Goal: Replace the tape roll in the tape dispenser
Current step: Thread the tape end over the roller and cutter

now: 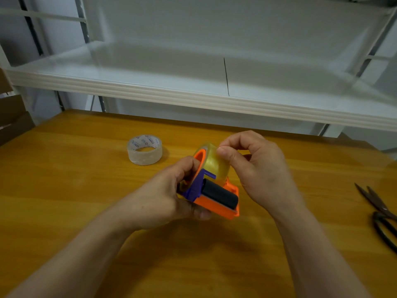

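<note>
An orange and purple tape dispenser (pixel 217 206) with a black roller is held above the wooden table (pixel 64 190). My left hand (pixel 169 196) grips its handle side from the left. A yellowish clear tape roll (pixel 214 164) sits on the dispenser's orange hub. My right hand (pixel 255 168) pinches the top of that roll with thumb and fingertips. A second, nearly spent clear roll with a printed core (pixel 144 149) lies flat on the table, behind and to the left of the dispenser.
Black-handled scissors (pixel 380 214) lie at the table's right edge. A white metal shelf (pixel 193 97) overhangs the back of the table. Cardboard boxes (pixel 10 117) stand at the far left.
</note>
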Available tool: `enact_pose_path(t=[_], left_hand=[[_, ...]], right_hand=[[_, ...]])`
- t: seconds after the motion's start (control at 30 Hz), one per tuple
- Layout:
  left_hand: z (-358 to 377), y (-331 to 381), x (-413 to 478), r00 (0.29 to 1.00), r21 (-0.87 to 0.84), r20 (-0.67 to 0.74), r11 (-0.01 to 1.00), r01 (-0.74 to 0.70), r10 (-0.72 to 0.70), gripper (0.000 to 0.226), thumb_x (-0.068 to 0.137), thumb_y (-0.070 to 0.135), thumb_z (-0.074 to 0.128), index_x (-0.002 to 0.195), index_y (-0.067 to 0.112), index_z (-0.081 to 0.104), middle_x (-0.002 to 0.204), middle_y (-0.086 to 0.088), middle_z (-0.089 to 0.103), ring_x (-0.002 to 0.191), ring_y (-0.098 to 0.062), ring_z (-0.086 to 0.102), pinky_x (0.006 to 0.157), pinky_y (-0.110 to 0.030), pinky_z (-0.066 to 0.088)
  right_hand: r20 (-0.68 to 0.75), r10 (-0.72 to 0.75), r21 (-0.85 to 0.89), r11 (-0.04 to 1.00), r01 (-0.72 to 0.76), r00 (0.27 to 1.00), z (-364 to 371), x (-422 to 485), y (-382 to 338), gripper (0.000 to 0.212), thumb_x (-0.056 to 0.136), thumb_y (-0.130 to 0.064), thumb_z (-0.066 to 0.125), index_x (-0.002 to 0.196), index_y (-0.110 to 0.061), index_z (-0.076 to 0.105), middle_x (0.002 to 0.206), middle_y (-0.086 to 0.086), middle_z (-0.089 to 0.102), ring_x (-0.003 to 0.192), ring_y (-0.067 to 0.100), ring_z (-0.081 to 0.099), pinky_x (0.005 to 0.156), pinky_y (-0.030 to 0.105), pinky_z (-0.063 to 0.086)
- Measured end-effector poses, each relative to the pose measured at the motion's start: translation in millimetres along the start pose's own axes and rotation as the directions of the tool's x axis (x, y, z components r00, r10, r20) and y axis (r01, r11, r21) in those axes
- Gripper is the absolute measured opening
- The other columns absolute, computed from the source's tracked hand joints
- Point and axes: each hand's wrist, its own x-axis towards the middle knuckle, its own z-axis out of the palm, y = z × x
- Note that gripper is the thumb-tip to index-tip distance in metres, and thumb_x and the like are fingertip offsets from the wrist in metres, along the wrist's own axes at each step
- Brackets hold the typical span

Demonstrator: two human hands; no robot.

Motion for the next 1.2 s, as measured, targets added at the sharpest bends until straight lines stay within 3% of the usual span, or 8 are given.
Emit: enact_pose_path(t=[0.2, 0.37, 0.57, 0.67, 0.9, 0.97, 1.1, 1.2], left_hand=[[-2.0, -1.7, 0.7, 1.0, 0.014, -0.016, 1.0, -0.013, 0.014, 0.055, 0.065, 0.019, 0.088, 0.11, 0.026, 0.057, 0.109, 0.0, 0.07, 0.104, -0.021, 0.069, 0.088, -0.045, 0.059], [-1.9, -1.7, 0.6, 0.999, 0.008, -0.033, 1.0, -0.017, 0.017, 0.057, 0.067, 0.013, 0.089, 0.113, 0.022, 0.056, 0.11, -0.001, 0.069, 0.106, -0.022, 0.068, 0.09, -0.046, 0.059], [-1.2, -1.0, 1.0, 0.999, 0.022, -0.049, 1.0, 0.0, 0.001, 0.057, 0.068, 0.006, 0.089, 0.112, 0.018, 0.056, 0.107, -0.004, 0.069, 0.103, -0.022, 0.068, 0.088, -0.043, 0.059], [-0.3, -1.3, 1.6, 0.998, 0.035, -0.056, 0.999, 0.001, 0.001, 0.057, 0.069, 0.007, 0.09, 0.112, 0.02, 0.056, 0.107, 0.0, 0.07, 0.102, -0.017, 0.069, 0.089, -0.038, 0.059], [1.3, -0.3, 1.6, 0.999, 0.014, -0.033, 1.0, 0.021, -0.02, 0.06, 0.07, 0.003, 0.087, 0.118, 0.017, 0.053, 0.106, 0.004, 0.071, 0.101, -0.017, 0.07, 0.088, -0.036, 0.059], [2.4, -0.5, 2.0, 0.999, -0.026, -0.011, 0.999, 0.04, -0.04, 0.065, 0.072, -0.003, 0.084, 0.123, 0.016, 0.049, 0.105, 0.003, 0.072, 0.097, -0.015, 0.072, 0.082, -0.029, 0.058], [4.2, -1.5, 2.2, 0.998, -0.099, 0.022, 0.994, 0.053, -0.051, 0.065, 0.075, -0.008, 0.08, 0.127, 0.015, 0.05, 0.107, -0.001, 0.074, 0.095, -0.013, 0.074, 0.079, -0.021, 0.056], [4.5, -3.2, 2.0, 0.999, -0.096, 0.025, 0.995, 0.041, -0.039, 0.061, 0.075, -0.007, 0.079, 0.126, 0.015, 0.055, 0.107, 0.004, 0.076, 0.099, -0.011, 0.073, 0.081, -0.019, 0.054]], right_hand=[[0.011, -0.003, -0.031, 1.0, 0.003, 1.0, 5.0, -0.6, -0.3, 0.007, 0.099, -0.024, 0.057, 0.099, -0.03, 0.061, 0.098, -0.014, 0.063, 0.095, 0.0, 0.058, 0.075, 0.016, 0.045], [0.013, 0.014, -0.001, 1.0, -0.014, 1.0, 4.6, 0.7, 1.8, 0.015, 0.095, -0.026, 0.063, 0.109, -0.029, 0.069, 0.107, -0.015, 0.062, 0.101, -0.001, 0.059, 0.077, 0.012, 0.044], [-0.038, -0.034, -0.045, 0.998, 0.032, 0.999, 4.9, -0.4, 0.4, 0.004, 0.092, -0.025, 0.067, 0.09, -0.027, 0.069, 0.098, -0.013, 0.065, 0.095, 0.0, 0.06, 0.074, 0.011, 0.047], [-0.028, -0.067, -0.109, 0.992, 0.063, 0.997, 7.0, -1.5, -1.4, 0.007, 0.096, -0.025, 0.061, 0.09, -0.029, 0.062, 0.095, -0.012, 0.062, 0.09, 0.002, 0.058, 0.072, 0.018, 0.047], [0.033, -0.065, -0.181, 0.981, 0.07, 0.997, 6.3, -1.2, 0.8, 0.012, 0.099, -0.023, 0.055, 0.089, -0.03, 0.054, 0.09, -0.014, 0.056, 0.085, 0.0, 0.053, 0.066, 0.016, 0.037], [0.055, -0.064, -0.185, 0.98, 0.073, 0.996, 5.3, -1.1, 2.8, 0.012, 0.1, -0.023, 0.053, 0.089, -0.029, 0.054, 0.09, -0.013, 0.058, 0.085, 0.002, 0.054, 0.067, 0.02, 0.041], [0.083, -0.054, -0.092, 0.994, 0.061, 0.995, 3.2, -2.3, 3.5, 0.01, 0.102, -0.025, 0.05, 0.095, -0.025, 0.056, 0.091, -0.007, 0.065, 0.087, 0.016, 0.062, 0.074, 0.046, 0.055], [0.084, -0.033, -0.025, 0.999, 0.035, 0.996, 1.1, -4.1, 0.8, 0.013, 0.103, -0.025, 0.046, 0.093, -0.03, 0.053, 0.091, -0.005, 0.067, 0.086, 0.018, 0.065, 0.072, 0.049, 0.058]])
